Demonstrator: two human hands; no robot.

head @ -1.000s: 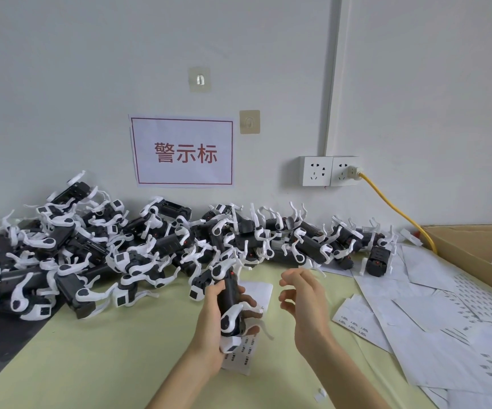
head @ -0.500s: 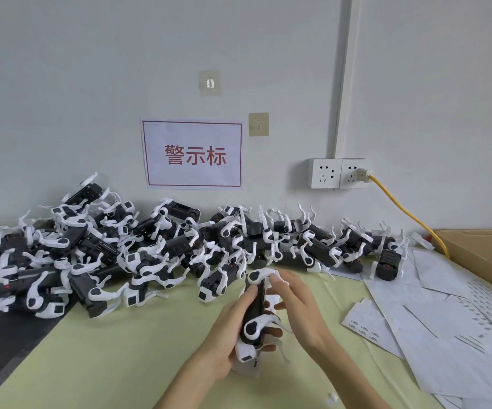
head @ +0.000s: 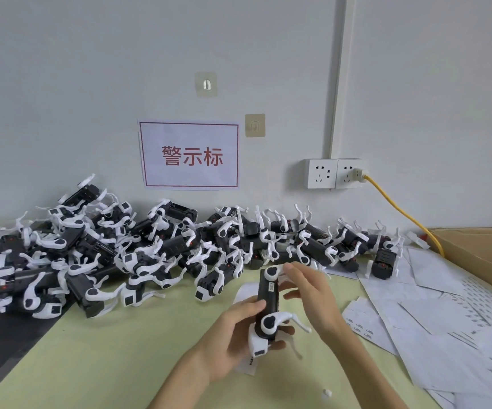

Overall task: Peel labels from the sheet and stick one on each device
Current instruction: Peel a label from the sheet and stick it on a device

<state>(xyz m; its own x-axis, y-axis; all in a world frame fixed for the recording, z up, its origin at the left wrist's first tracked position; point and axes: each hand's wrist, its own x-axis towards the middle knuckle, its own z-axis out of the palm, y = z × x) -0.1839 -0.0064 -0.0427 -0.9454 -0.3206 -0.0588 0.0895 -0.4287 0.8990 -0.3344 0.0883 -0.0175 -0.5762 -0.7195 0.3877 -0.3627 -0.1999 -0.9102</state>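
Your left hand (head: 233, 335) grips the device (head: 268, 302); right hand (head: 309, 287) fingers (head: 293, 268) loose (label (head: 271, 287) seemingly on). Next, press it flat.

Hidden, cropped and unreadable parts

The left hand (head: 230, 346) covers the lower side of the device (head: 268, 308) it grips, and the small label (head: 271, 288) on that device is too small to read. A sheet (head: 249, 366) lies mostly hidden under that hand. The cardboard box (head: 475, 252) at the table's right edge is cut off by the frame, as is the pile of devices (head: 61, 261) at the left edge. Print on the paper sheets (head: 460, 335) is too blurred to read.
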